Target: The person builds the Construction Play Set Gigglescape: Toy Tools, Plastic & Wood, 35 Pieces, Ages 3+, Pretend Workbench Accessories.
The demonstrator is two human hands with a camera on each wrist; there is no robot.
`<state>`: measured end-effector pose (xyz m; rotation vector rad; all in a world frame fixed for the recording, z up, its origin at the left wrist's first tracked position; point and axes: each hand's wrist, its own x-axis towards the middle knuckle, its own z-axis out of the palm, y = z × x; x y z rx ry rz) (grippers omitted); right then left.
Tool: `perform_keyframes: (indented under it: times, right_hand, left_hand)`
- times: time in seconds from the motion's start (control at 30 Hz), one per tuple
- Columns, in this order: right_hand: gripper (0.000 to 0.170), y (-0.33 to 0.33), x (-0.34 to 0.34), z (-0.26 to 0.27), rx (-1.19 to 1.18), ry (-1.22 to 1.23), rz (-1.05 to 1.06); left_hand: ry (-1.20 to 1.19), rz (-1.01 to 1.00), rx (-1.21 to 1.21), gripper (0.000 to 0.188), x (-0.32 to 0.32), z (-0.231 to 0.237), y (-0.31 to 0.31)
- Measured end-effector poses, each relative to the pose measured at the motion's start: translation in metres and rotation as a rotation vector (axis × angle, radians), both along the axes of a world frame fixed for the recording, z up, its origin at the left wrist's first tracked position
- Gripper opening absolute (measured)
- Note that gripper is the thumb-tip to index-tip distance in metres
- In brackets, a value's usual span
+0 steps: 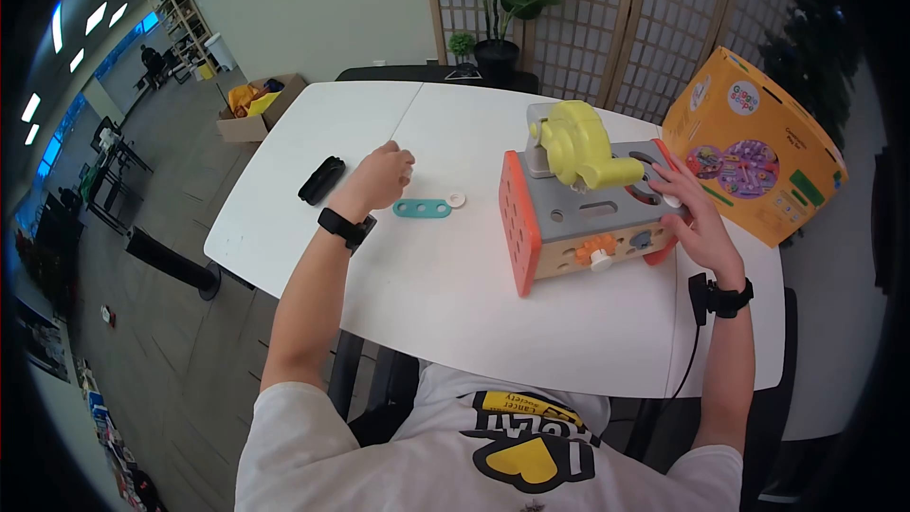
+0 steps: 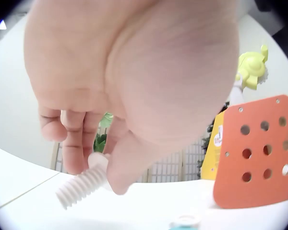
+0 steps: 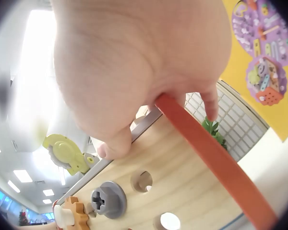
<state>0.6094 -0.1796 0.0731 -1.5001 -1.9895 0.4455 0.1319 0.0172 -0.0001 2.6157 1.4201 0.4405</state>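
In the left wrist view a white ribbed screw (image 2: 81, 187) is pinched between thumb and fingers of the left hand (image 2: 134, 76). The head view has the left hand (image 1: 381, 175) above the table, beside a teal strip with holes (image 1: 422, 209) and a white ring (image 1: 456, 200). The right hand (image 1: 700, 218) rests on the right end of the toy workbench (image 1: 602, 213), fingers over its top and thumb at the near edge. A yellow-green saw-like piece (image 1: 578, 144) stands on the workbench top. An orange gear (image 1: 596, 248) and a grey bolt head (image 3: 108, 200) are on the front.
A black case (image 1: 322, 180) lies left of the left hand on the white table (image 1: 455, 322). Behind the workbench at the right stands a large orange-yellow box (image 1: 754, 147). A cardboard box (image 1: 261, 112) with yellow items stands beyond the table's left side.
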Motion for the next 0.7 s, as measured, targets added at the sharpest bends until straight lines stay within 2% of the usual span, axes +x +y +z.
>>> perform_keyframes:
  times: [0.13, 0.2, 0.3, 0.43, 0.63, 0.7]
  right_hand:
    - [0.048, 0.002, 0.006, -0.007, 0.071, -0.069, 0.032]
    - [0.046, 0.003, 0.005, -0.006, 0.079, -0.054, 0.039]
    - [0.043, 0.007, 0.016, -0.011, 0.163, -0.206, 0.077]
    - [0.042, 0.007, 0.014, -0.013, 0.137, -0.135, 0.070]
    - [0.043, 0.003, 0.008, -0.008, 0.075, -0.075, 0.034]
    - [0.044, 0.003, 0.008, -0.007, 0.075, -0.069, 0.034]
  left_hand:
    - [-0.249, 0.029, 0.049, 0.026, 0.026, 0.033, -0.035]
    - [-0.383, 0.004, 0.019, 0.026, 0.035, 0.042, -0.045]
    - [-0.574, -0.103, -0.070, 0.027, 0.046, 0.042, -0.058]
    - [-0.583, -0.108, -0.216, 0.028, 0.060, 0.046, -0.077]
    - [-0.697, -0.146, -0.291, 0.027, 0.068, 0.032, -0.075]
    - [-0.661, -0.122, -0.268, 0.026, 0.071, 0.034, -0.078]
